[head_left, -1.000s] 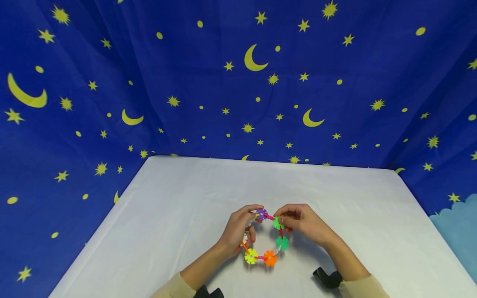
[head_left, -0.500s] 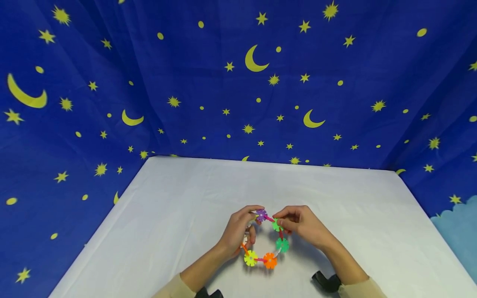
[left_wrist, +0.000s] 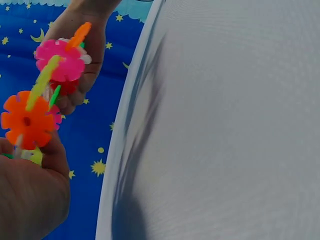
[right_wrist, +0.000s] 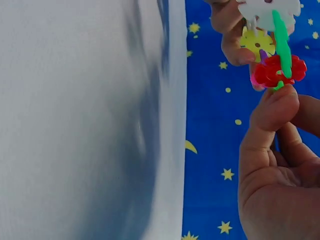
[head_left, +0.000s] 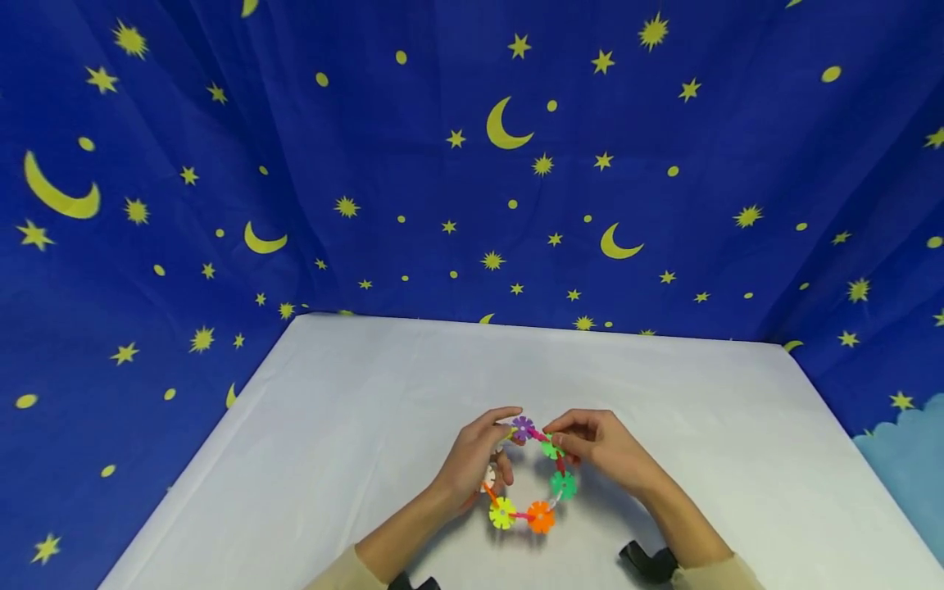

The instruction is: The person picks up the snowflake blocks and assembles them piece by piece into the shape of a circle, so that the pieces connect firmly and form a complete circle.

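Flower-shaped interlocking plastic discs form a ring held up over the table, with purple (head_left: 523,427), orange (head_left: 541,517) and yellow (head_left: 502,513) discs among them. My left hand (head_left: 472,455) grips the ring's left side, hiding part of it. On the upper right, my right hand (head_left: 608,447) pinches a light green disc between thumb and fingers; a darker green disc (head_left: 564,486) hangs just below. The left wrist view has an orange disc (left_wrist: 30,122) by the left thumb. In the right wrist view, a red disc (right_wrist: 280,70) sits at the right thumb tip.
A white-covered table (head_left: 383,369) lies beneath the hands. Blue cloth (head_left: 413,164) with yellow stars and moons surrounds it at the back and sides. Black curved pieces (head_left: 649,564) are near both wrists at the front.
The ring has shifted slightly to the right in the head view. Both hands keep their hold on it, and the whole scene sits a little lower in the picture.
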Tool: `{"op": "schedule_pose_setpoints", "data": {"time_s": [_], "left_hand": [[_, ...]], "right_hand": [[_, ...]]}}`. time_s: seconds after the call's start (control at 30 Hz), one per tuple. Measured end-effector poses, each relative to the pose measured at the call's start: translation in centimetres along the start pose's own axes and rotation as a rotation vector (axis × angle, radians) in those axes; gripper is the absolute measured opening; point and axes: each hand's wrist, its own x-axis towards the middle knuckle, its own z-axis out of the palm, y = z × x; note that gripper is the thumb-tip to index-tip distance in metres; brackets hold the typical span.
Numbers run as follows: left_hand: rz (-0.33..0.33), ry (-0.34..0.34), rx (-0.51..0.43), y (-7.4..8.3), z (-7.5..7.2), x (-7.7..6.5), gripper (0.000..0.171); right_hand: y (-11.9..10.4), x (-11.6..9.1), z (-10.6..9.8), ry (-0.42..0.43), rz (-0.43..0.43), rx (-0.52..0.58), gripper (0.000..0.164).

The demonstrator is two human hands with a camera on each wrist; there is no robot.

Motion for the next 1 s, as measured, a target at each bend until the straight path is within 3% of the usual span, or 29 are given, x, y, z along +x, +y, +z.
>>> {"op": "schedule_pose_setpoints", "data": {"time_s": [0.17,0.3,0.47,0.73,1.0], "left_hand": [[-0.044,0.055,-0.021,-0.2,-0.2,-0.2,0.043],[-0.071,0.054,0.029,0.0,-0.9,0.2,0.047],[-0.119,0.046,0.114,0.4,-1.7,0.8,0.051],[-0.178,0.047,0.153,0.5,-2.2,1.3,0.051],[-0.2,0.083,0.143,0.4,-2.5,1.3,0.052]], "right_hand": [[1.1,-0.1,-0.4,0.001,0.042,0.075,0.023],[1.9,0.0,-1.2,0.032,0.078,0.111,0.023],[2.6,0.3,-2.1,0.067,0.119,0.066,0.021],[3.2,0.9,-1.7,0.143,0.157,-0.03,0.024],[3.1,1.0,-1.1,0.187,0.194,0.035,0.037]]}}
